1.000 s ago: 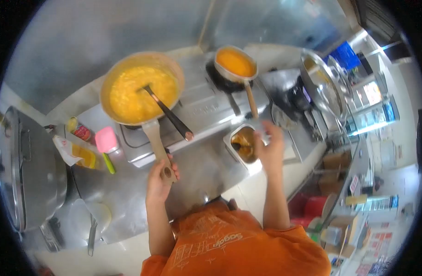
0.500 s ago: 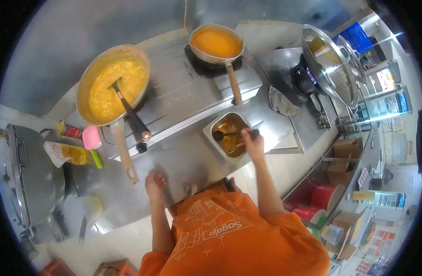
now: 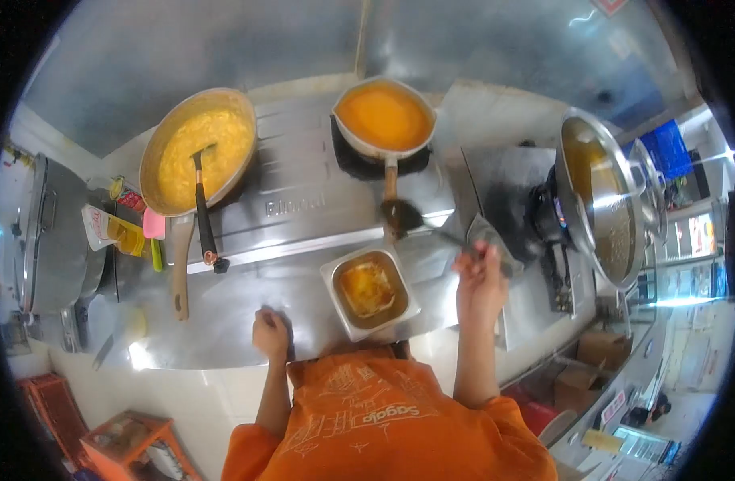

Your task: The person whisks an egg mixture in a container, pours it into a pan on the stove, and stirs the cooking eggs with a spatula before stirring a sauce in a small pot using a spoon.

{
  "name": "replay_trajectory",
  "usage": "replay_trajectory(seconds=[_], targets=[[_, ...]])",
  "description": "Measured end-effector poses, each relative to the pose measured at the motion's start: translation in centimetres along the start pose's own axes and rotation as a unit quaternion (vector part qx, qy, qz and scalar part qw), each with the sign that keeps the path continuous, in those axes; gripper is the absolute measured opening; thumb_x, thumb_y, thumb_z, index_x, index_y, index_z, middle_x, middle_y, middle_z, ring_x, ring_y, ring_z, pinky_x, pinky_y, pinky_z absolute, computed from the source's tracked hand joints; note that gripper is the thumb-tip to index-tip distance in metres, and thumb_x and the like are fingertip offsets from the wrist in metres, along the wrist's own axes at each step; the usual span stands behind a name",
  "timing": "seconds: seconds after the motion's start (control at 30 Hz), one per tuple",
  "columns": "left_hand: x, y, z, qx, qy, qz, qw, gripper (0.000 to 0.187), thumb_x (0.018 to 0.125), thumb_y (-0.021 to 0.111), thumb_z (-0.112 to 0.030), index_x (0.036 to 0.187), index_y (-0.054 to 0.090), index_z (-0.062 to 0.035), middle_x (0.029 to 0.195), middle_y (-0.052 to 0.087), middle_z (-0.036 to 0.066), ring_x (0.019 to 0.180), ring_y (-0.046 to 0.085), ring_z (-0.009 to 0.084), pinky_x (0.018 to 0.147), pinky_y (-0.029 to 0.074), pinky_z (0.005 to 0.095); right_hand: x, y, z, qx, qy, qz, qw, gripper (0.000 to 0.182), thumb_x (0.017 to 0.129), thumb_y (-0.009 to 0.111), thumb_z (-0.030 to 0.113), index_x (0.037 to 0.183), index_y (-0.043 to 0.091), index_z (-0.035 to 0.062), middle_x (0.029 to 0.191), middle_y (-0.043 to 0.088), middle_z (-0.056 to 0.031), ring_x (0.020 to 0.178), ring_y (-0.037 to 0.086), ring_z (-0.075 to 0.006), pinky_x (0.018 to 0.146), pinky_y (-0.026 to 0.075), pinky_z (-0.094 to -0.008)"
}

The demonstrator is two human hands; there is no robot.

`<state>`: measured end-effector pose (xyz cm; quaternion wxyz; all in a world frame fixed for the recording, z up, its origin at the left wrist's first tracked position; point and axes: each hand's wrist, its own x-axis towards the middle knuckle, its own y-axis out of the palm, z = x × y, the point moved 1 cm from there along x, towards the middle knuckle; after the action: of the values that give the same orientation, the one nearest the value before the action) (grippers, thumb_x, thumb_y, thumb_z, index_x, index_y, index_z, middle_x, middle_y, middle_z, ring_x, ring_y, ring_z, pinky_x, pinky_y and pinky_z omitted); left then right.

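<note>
Ladle [image 3: 403, 215] now lifted clear of steel container [image 3: 335, 280], right hand [image 3: 480, 280] fingers clamped on its handle; left hand [image 3: 270, 335] loosely curled on counter [image 3: 223, 313].

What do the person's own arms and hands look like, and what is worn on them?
Both arms are bare from the short sleeves down. The left hand and the right hand wear no gloves; no watch or ring can be made out. The orange shirt carries pale line drawings and lettering on the chest.
</note>
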<state>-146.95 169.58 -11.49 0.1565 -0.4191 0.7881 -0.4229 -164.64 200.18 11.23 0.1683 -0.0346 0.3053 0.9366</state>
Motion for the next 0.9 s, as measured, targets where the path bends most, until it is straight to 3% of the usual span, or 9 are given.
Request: replay_trajectory(seconds=[0.13,0.2,0.33,0.4,0.43,0.47,0.53,0.67,0.9], targets=[[-0.2,-0.1,-0.4,0.024,-0.009,-0.022,0.999,0.010,0.082,0.055,-0.021,0.082,0.056,-0.0109,0.067,0.057,0.007,0.064,0.057,0.0278,0.057,0.044,0.0414,9.2,6.9,1.1,-0.052,-0.132,0.093,0.985,0.031,0.093,0.054,0.022,0.100,0.055,-0.0088,0.085,0.062,-0.0155,0.074,0.064,-0.0229,0.064,0.054,-0.0320],[-0.1,-1.0,-1.4,0.048,-0.023,-0.010,0.999,0.010,0.082,0.055,-0.021,0.083,0.056,-0.0110,0.068,0.058,0.007,0.066,0.058,0.0276,0.058,0.045,0.0410,13.2,9.4,0.4,-0.181,-0.182,0.156,0.954,0.034,0.093,0.055,0.021,0.101,0.055,-0.0118,0.088,0.063,-0.0181,0.077,0.065,-0.0229,0.068,0.054,-0.0315],[-0.2,-0.4,-0.7,0.038,-0.025,-0.032,0.998,0.011,0.082,0.055,-0.022,0.085,0.056,-0.0107,0.070,0.059,0.008,0.068,0.059,0.0287,0.060,0.045,0.0421,19.3,11.5,-3.0,-0.227,-0.262,0.259,0.901,0.032,0.091,0.057,0.020,0.101,0.058,-0.0105,0.086,0.065,-0.0166,0.075,0.065,-0.0193,0.068,0.053,-0.0299],[-0.2,-0.4,-0.5,0.057,-0.020,-0.024,0.998,0.014,0.082,0.054,-0.022,0.088,0.055,-0.0100,0.073,0.060,0.010,0.070,0.059,0.0301,0.061,0.046,0.0437,20.5,12.1,-3.6,-0.417,-0.283,0.274,0.819,0.025,0.088,0.061,0.019,0.097,0.064,-0.0045,0.088,0.067,-0.0158,0.076,0.065,-0.0168,0.068,0.052,-0.0294],[-0.3,-0.4,-0.5,0.053,-0.026,-0.028,0.998,0.014,0.082,0.054,-0.022,0.088,0.055,-0.0100,0.073,0.060,0.010,0.070,0.059,0.0301,0.061,0.046,0.0437,19.9,12.8,-3.1,-0.473,-0.290,0.271,0.787,0.018,0.085,0.065,0.017,0.092,0.068,0.0013,0.090,0.066,-0.0164,0.077,0.065,-0.0209,0.069,0.050,-0.0316],[-0.3,-0.4,-0.5,0.055,-0.031,-0.024,0.998,0.015,0.082,0.054,-0.023,0.089,0.055,-0.0096,0.074,0.060,0.011,0.071,0.059,0.0308,0.062,0.046,0.0443,20.2,13.0,-3.2,-0.473,-0.293,0.278,0.783,0.018,0.085,0.065,0.017,0.092,0.068,0.0013,0.090,0.066,-0.0164,0.077,0.065,-0.0209,0.069,0.050,-0.0316],[-0.3,-0.4,-0.5,0.053,-0.040,-0.024,0.998,0.016,0.082,0.054,-0.023,0.090,0.055,-0.0093,0.075,0.061,0.011,0.072,0.060,0.0315,0.063,0.046,0.0448,20.8,13.2,-3.8,-0.519,-0.402,0.324,0.682,0.019,0.082,0.066,0.018,0.092,0.068,0.0015,0.086,0.065,-0.0182,0.078,0.063,-0.0294,0.071,0.049,-0.0338],[-0.1,-0.4,-0.4,0.053,-0.049,-0.005,0.997,0.017,0.082,0.054,-0.023,0.091,0.054,-0.0086,0.078,0.061,0.012,0.074,0.060,0.0327,0.064,0.046,0.0454,20.4,13.6,-4.6,-0.540,-0.393,0.313,0.675,0.020,0.082,0.067,0.018,0.093,0.068,0.0010,0.084,0.063,-0.0185,0.078,0.060,-0.0341,0.073,0.048,-0.0352],[0.0,-0.4,-0.4,0.080,-0.050,-0.005,0.996,0.017,0.080,0.054,-0.023,0.089,0.054,-0.0085,0.078,0.062,0.013,0.075,0.060,0.0330,0.064,0.046,0.0454,18.1,14.3,-5.2,-0.462,-0.315,0.347,0.753,0.022,0.082,0.068,0.021,0.089,0.069,0.0012,0.075,0.060,-0.0136,0.069,0.057,-0.0254,0.066,0.045,-0.0343]])
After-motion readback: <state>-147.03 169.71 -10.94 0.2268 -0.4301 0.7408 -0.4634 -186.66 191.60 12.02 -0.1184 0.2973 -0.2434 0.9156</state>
